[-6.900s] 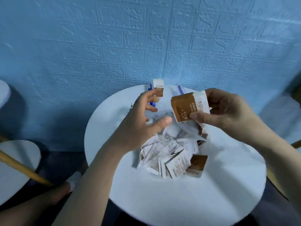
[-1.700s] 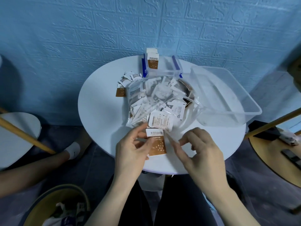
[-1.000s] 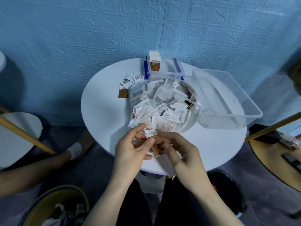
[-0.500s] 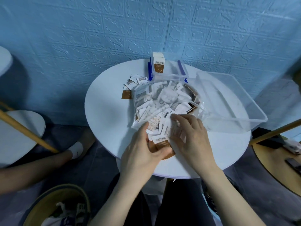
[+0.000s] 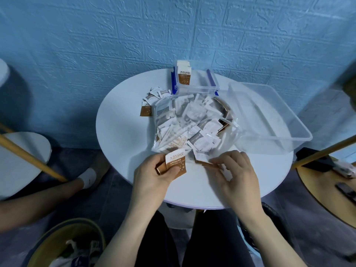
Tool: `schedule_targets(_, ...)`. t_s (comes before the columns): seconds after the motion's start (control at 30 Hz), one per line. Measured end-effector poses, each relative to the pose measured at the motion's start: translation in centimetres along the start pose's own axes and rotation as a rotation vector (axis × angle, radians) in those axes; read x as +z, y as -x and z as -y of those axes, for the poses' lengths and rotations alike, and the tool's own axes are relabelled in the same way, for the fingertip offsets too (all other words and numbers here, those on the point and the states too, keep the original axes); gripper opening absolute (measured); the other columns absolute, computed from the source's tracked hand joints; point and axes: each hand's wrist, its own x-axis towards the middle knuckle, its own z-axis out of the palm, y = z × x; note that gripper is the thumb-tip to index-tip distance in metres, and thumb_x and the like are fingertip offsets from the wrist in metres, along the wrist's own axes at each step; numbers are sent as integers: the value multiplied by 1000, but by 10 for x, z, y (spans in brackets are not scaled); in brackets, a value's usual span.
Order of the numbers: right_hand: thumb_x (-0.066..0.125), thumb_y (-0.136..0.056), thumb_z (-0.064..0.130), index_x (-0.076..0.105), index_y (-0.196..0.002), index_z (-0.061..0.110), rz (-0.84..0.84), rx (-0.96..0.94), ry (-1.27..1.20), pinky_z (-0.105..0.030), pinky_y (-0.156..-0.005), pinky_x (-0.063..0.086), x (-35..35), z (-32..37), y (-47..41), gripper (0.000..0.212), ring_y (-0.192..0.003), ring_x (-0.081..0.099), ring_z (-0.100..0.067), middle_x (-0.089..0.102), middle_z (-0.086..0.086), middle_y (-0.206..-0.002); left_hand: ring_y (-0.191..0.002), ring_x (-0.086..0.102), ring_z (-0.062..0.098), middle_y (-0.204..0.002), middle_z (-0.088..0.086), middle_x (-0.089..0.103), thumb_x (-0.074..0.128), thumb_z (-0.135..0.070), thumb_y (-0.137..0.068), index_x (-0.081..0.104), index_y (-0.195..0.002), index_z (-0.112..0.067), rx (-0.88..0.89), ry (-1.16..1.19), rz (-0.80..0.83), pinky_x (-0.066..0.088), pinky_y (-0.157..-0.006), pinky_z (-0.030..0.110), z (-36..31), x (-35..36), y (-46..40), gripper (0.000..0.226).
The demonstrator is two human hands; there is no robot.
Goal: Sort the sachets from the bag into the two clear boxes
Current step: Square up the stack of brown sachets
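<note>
A clear plastic bag (image 5: 192, 120) full of white and brown sachets lies in the middle of the round white table (image 5: 123, 132). My left hand (image 5: 154, 176) grips a small stack of brown-and-white sachets (image 5: 176, 163) at the bag's near mouth. My right hand (image 5: 235, 170) pinches another sachet (image 5: 201, 158) just right of it. A small clear box with blue clips (image 5: 194, 83) at the far edge holds upright brown sachets. A large clear box (image 5: 269, 116) stands at the right, with nothing visible inside.
Several loose sachets (image 5: 152, 101) lie on the table left of the small box. Another person's leg and white shoe (image 5: 88, 176) are at the left. A basket (image 5: 67, 245) sits on the floor at lower left; wooden poles and other round tables flank both sides.
My left hand has drawn the brown sachets back from the bag and lifted them. My right hand has pulled out of the bag's mouth, now pinching a sachet.
</note>
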Motion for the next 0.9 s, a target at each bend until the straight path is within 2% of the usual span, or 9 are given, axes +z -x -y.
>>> schedule_targets(0.1,60,-79,29,69,-89,15,74,-55,39,-36,-70,44,-3,3,12,19,-84,49,-21,59,1,-89,-81,70,6,-86,-15,74,76,-13,-79,71,-88,-28,15,30,-22,56,-74,32,4,-3,-2,18)
schedule_targets(0.23,74,-78,46,69,-92,20,177,-19,-22,-35,-77,47,-9,7,16,30,-94,53,-19,61,5,-105,-81,71,7,-86,-16,74,74,-14,-82,69,-86,-27,42,34,-56,58,-75,36,5,-2,-4,15)
schedule_targets(0.37,63,-72,64,69,-91,24,242,58,-107,-30,-86,45,-12,10,10,45,-106,52,-12,61,9,-117,-82,71,7,-87,-15,74,74,-15,-83,68,-85,-27,40,79,-88,57,-74,34,6,-2,-5,14)
schedule_targets(0.43,68,-74,57,68,-91,21,232,59,-108,-32,-84,47,-11,9,5,40,-103,55,-15,63,10,-115,-81,71,7,-87,-15,74,74,-14,-83,67,-85,-27,41,127,-114,55,-72,31,6,-4,-4,15)
schedule_targets(0.5,77,-75,40,67,-94,18,203,18,-65,-32,-82,47,-7,9,0,30,-99,57,-18,64,9,-109,-82,71,6,-88,-15,74,74,-12,-83,67,-87,-27,44,156,-114,54,-71,28,7,-5,-2,17)
schedule_targets(0.57,81,-73,27,65,-100,20,182,-21,-16,-29,-79,45,-4,11,-4,33,-97,56,-17,62,9,-107,-84,71,7,-90,-14,74,73,-9,-83,66,-90,-26,41,172,-102,54,-72,27,7,-6,-1,20)
schedule_targets(0.67,79,-74,24,64,-97,20,147,-28,51,-32,-68,47,-3,12,-15,28,-91,56,-21,59,5,-100,-85,71,6,-91,-15,74,73,-7,-83,65,-91,-25,40,181,-89,54,-72,23,7,-6,-1,21)
schedule_targets(0.77,76,-77,30,58,-83,21,59,69,50,-33,-56,43,-3,11,-28,21,-73,54,-20,53,6,-81,-86,71,6,-91,-16,74,73,-8,-83,66,-92,-25,39,184,-77,54,-73,25,7,-7,-1,21)
schedule_targets(0.9,72,-81,29,51,-77,24,27,225,-65,-37,-56,45,-1,11,-37,22,-62,53,-18,56,10,-68,-85,71,5,-91,-15,74,73,-7,-82,65,-91,-25,46,194,-69,53,-72,24,8,-8,-2,21)
